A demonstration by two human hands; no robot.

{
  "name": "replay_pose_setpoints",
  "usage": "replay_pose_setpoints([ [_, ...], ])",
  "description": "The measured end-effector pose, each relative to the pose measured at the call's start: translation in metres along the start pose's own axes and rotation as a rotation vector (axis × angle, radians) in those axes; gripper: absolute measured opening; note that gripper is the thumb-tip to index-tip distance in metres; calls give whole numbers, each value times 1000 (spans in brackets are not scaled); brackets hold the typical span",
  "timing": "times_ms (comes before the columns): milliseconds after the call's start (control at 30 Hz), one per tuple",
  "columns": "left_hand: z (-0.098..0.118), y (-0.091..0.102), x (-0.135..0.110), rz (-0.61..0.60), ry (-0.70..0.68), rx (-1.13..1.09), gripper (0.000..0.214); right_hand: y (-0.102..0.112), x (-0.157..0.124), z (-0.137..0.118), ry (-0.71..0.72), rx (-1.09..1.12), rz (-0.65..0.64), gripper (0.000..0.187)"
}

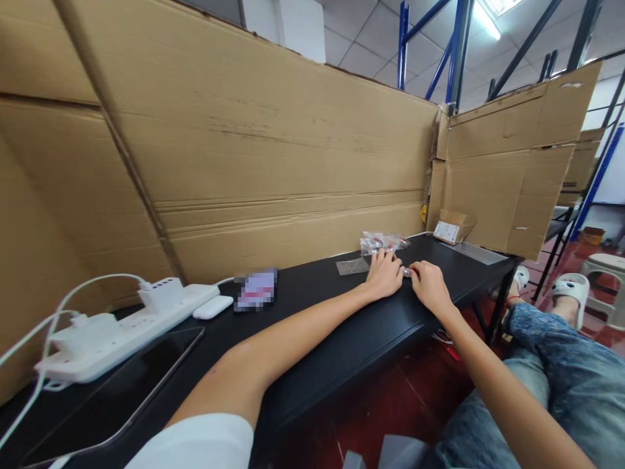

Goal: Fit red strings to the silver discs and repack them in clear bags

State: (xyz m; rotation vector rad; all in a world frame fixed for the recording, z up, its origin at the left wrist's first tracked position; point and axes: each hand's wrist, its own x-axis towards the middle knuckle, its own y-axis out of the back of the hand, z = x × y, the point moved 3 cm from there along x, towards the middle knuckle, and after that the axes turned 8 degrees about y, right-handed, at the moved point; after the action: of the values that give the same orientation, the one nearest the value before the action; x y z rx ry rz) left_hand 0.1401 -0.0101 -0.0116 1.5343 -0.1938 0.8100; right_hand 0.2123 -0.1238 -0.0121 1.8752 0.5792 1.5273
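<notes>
A small shiny silvery piece [406, 271] lies between my two hands, just above the black tabletop; its exact kind is too small to make out. My right hand [430, 285] pinches its right side between thumb and fingers. On the other side, my left hand [385, 273] has its fingers bent down close to the table, the index finger against the piece and the thumb hidden. Just beyond my left fingertips sit several clear plastic bags [374, 242] with small red and silvery items inside. A flat clear bag [352, 266] rests left of that hand.
Cardboard walls [293, 143] border the black table [342, 345] at the back and right. A brown labelled package [452, 228] stands in the far corner. At left are a white power strip [122, 335], a tablet [117, 397], a white case [213, 307] and a blurred-out phone [256, 290].
</notes>
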Motion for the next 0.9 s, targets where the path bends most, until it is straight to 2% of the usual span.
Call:
replay_pose_setpoints([
  [200,8,-11,11,-52,-35,-14,27,-6,0,10,3,43,41,23],
  [400,5,-2,7,26,-44,-208,16,-3,-2,8,7,96,75,22],
  [633,10,3,5,63,75,-690,17,8,-3,3,29,179,201,22],
  [767,16,6,1,68,165,-788,20,9,-2,3,4,183,249,20],
  [900,18,7,0,56,194,-828,24,5,-1,5,-4,121,238,18],
])
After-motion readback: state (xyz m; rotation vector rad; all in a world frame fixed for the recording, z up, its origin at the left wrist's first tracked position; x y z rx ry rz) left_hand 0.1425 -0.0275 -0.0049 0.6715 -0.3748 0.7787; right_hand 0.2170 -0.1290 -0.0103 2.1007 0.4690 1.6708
